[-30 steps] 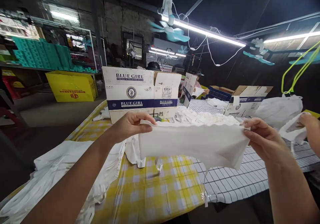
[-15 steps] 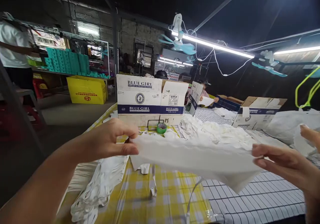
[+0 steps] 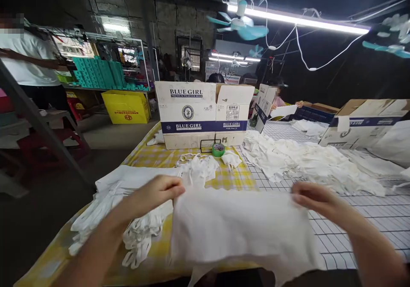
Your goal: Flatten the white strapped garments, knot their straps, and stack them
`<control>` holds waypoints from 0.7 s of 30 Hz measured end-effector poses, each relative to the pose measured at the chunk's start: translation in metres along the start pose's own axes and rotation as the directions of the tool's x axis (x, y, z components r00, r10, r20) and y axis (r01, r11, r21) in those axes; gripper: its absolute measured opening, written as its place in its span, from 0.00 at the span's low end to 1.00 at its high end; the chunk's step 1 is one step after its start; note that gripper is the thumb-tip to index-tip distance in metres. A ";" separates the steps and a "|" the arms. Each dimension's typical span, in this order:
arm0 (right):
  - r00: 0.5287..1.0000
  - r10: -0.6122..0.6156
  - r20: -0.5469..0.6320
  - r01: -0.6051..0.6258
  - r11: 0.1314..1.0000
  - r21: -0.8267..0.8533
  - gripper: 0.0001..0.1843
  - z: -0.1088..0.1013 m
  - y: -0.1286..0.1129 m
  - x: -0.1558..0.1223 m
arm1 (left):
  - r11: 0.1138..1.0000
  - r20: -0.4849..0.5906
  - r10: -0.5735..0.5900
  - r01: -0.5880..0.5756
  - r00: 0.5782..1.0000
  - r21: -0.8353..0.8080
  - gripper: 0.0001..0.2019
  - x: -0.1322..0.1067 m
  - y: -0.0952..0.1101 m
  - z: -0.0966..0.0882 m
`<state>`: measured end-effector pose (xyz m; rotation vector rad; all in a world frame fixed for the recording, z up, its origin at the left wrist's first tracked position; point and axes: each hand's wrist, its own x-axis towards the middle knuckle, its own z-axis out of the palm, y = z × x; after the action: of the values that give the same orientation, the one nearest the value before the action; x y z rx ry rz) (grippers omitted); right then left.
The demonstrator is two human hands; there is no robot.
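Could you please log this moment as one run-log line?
left hand: pinching top left corner of white cloth | right hand: holding top right corner | cloth: spread flat on table

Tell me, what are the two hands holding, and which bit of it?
A white cloth. The left hand pinches its top left corner and the right hand grips its top right corner, with the cloth spread flat over the table edge.

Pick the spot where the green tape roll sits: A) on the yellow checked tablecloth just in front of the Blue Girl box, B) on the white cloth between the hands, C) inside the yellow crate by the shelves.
A: the green tape roll lies on the yellow checked tablecloth right before the Blue Girl box.
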<state>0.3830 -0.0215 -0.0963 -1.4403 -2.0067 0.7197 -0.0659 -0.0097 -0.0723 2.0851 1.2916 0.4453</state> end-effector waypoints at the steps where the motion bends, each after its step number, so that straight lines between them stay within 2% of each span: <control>1: 0.994 0.042 0.105 -0.041 0.999 -0.010 0.09 0.028 0.015 0.013 | 0.998 0.025 -0.054 0.054 0.998 -0.009 0.15 0.015 -0.025 0.027; 2: 0.984 0.085 0.160 -0.078 0.996 -0.049 0.09 0.056 0.032 0.024 | 0.994 0.032 -0.109 0.109 0.993 0.015 0.14 0.028 -0.048 0.055; 4: 0.966 0.212 0.149 -0.184 0.966 -0.182 0.07 0.107 0.069 0.038 | 0.982 0.041 -0.164 0.159 0.986 0.102 0.11 0.046 -0.086 0.108; 6: 0.955 0.270 0.123 -0.240 0.947 -0.216 0.06 0.143 0.101 0.045 | 0.983 0.056 -0.137 0.129 0.989 0.129 0.08 0.058 -0.109 0.144; 7: 0.953 0.285 0.102 -0.257 0.940 -0.225 0.06 0.153 0.114 0.047 | 0.986 0.057 -0.109 0.101 0.992 0.133 0.08 0.062 -0.115 0.154; 9: 0.956 0.286 0.064 -0.265 0.937 -0.228 0.06 0.162 0.132 0.051 | 0.991 0.060 -0.045 0.037 0.997 0.127 0.08 0.071 -0.123 0.160; 11: 0.960 0.280 0.026 -0.266 0.934 -0.236 0.06 0.161 0.142 0.057 | 0.994 0.072 0.019 -0.027 0.997 0.105 0.08 0.081 -0.128 0.156; 14: 0.962 0.273 -0.017 -0.269 0.931 -0.249 0.05 0.159 0.148 0.066 | 0.996 -0.008 0.069 -0.068 0.998 0.050 0.07 0.098 -0.138 0.148; 17: 0.962 0.269 -0.047 -0.271 0.928 -0.255 0.05 0.163 0.152 0.073 | 1.000 -0.141 0.005 -0.002 0.990 0.017 0.09 0.115 -0.146 0.144; 21: 0.968 0.246 -0.057 -0.252 0.935 -0.249 0.06 0.167 0.153 0.080 | 0.992 -0.196 -0.124 0.125 0.973 -0.005 0.12 0.126 -0.146 0.141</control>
<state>0.3435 0.0802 -0.3098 -1.8697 -1.9731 0.5557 -0.0240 0.1000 -0.2803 1.9908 1.5300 0.6031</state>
